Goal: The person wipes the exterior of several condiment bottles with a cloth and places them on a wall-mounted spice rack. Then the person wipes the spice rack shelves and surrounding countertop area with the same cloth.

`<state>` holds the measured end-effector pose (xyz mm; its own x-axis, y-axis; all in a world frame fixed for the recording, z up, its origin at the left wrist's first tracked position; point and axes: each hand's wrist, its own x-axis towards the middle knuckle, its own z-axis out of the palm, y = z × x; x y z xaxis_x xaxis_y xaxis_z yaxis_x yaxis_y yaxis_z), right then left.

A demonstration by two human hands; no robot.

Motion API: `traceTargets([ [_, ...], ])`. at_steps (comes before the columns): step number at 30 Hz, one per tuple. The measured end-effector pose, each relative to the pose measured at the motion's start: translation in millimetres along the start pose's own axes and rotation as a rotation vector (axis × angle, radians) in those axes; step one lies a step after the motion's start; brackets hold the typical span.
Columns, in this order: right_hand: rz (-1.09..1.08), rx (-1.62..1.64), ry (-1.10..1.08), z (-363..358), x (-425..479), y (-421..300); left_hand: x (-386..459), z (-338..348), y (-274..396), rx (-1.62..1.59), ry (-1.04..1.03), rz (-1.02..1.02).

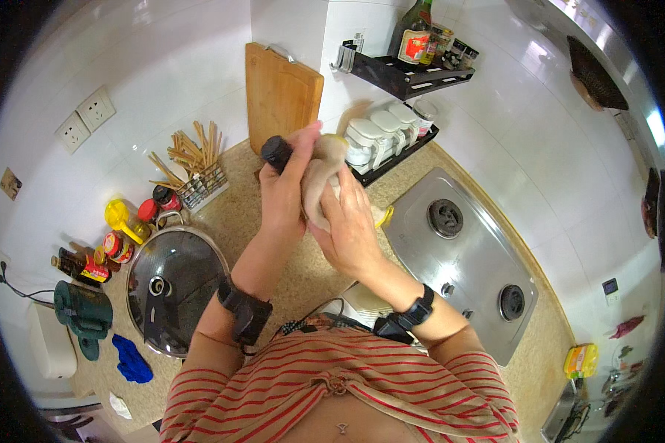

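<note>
My left hand (pixel 282 202) grips a dark cylindrical object (pixel 277 153), whose black end sticks out past the thumb. Its other part is hidden by my hand and a cloth, so I cannot tell what it is. A beige cloth (pixel 313 185) with yellow edging is bunched between my palms. My right hand (pixel 350 230) presses the cloth from the other side, fingers pointing away from me. Both hands are raised above the speckled countertop (pixel 305 282), in front of the wooden cutting board (pixel 282 94). A yellow-edged bit of cloth (pixel 384 216) shows beyond my right hand.
On the right lies a steel gas cooktop (pixel 421 249). A lidded pan (pixel 194 277) stands left, near sauce jars (pixel 117 247) and a wire chopstick basket (pixel 202 185). White seasoning containers (pixel 366 135) sit behind my hands, under a black wall shelf (pixel 404 80). A blue cloth (pixel 131 359) lies left.
</note>
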<state>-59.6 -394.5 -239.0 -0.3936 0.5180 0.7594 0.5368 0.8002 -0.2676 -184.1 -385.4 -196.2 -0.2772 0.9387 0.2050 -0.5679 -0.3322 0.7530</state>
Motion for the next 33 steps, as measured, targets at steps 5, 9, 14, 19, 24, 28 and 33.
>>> traceTargets([
  [5,0.349,0.283,-0.132,-4.0,21.0,22.0,-11.1,0.8,-11.3,0.044,-0.088,0.146],
  [9,0.569,0.458,-0.254,6.8,22.3,34.5,-12.9,-1.0,-9.0,0.128,-0.086,0.173],
  [14,0.063,0.003,0.170,16.0,11.3,-6.8,0.2,-6.9,-1.3,0.041,0.077,0.017],
  [19,0.122,0.199,-0.039,-1.7,27.2,12.7,-7.2,2.6,-13.0,-0.027,0.032,0.107],
  [24,0.623,0.874,-0.262,4.6,25.0,40.9,-10.5,1.2,-5.1,0.197,-0.179,0.278],
  [28,0.809,1.265,-0.556,2.3,13.2,54.5,-10.5,-0.9,9.0,0.147,-0.181,0.095],
  [33,1.182,1.399,-0.434,8.3,-25.2,55.4,-5.4,-0.6,16.8,0.128,-0.176,0.025],
])
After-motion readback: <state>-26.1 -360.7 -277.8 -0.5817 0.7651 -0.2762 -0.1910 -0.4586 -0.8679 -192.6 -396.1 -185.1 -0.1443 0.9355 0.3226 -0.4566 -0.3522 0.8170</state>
